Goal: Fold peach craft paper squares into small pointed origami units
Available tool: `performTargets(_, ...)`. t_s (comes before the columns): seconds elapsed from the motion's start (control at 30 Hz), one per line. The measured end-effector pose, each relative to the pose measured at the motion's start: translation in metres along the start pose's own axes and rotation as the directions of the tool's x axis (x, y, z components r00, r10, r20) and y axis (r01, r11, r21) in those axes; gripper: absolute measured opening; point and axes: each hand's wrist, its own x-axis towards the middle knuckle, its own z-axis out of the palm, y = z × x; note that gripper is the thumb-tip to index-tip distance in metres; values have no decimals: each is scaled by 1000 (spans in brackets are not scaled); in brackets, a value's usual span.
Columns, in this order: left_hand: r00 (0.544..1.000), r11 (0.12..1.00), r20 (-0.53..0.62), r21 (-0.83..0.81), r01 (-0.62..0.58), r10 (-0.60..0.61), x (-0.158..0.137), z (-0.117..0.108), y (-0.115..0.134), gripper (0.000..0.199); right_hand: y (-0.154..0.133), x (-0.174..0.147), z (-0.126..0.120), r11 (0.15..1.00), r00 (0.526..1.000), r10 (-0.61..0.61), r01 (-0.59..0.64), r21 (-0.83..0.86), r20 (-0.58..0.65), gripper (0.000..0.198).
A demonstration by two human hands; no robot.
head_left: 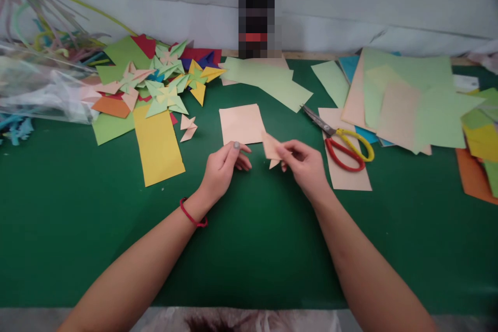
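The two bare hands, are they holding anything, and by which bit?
The right hand pinches a folded, pale pink paper piece by its right-hand end. The left hand holds nothing visible.

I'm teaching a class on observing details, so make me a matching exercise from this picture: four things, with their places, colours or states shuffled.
Column one
1. Scissors
2. Right hand
3. Bracelet
4. Square pale pink sheet

Column two
A. Around the left wrist
B. Lying flat, just beyond the left hand
C. One red handle loop, one yellow
D. Pinching a folded pink paper

Right pairs: 1-C, 2-D, 3-A, 4-B
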Motion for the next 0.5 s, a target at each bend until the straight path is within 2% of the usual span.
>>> performTargets(0.07,985,953,-72,273,-132,157,1,-2,-1,25,8,6,-9,999,973,-36,33,-18,-228,23)
performTargets(0.13,953,834,-49,499,-237,300,2,-3,-2,22,15,12,-18,993,922,-84,45,-111,-379,28)
performTargets(0.17,943,773,-14,577,-264,332,2,-4,-3,26,17,15,-22,987,903,-86,21,-157,-422,29)
performTargets(0.23,945,666,59,696,-269,321,3,-3,-6,36,18,17,-27,972,880,-90,-24,-234,-467,33)
performTargets(0.3,959,574,120,779,-251,256,3,-2,-9,40,16,16,-27,934,836,-184,-15,-357,-517,33)
performTargets(0.37,961,514,166,818,-259,220,2,-1,-11,37,11,13,-25,864,806,-307,12,-504,-507,28)
performTargets(0.43,954,484,199,827,-286,224,1,-1,-13,35,7,9,-21,821,823,-358,53,-569,-440,22)
performTargets(0.5,945,472,214,825,-311,247,1,0,-12,33,7,6,-17,785,879,-363,108,-610,-311,20)
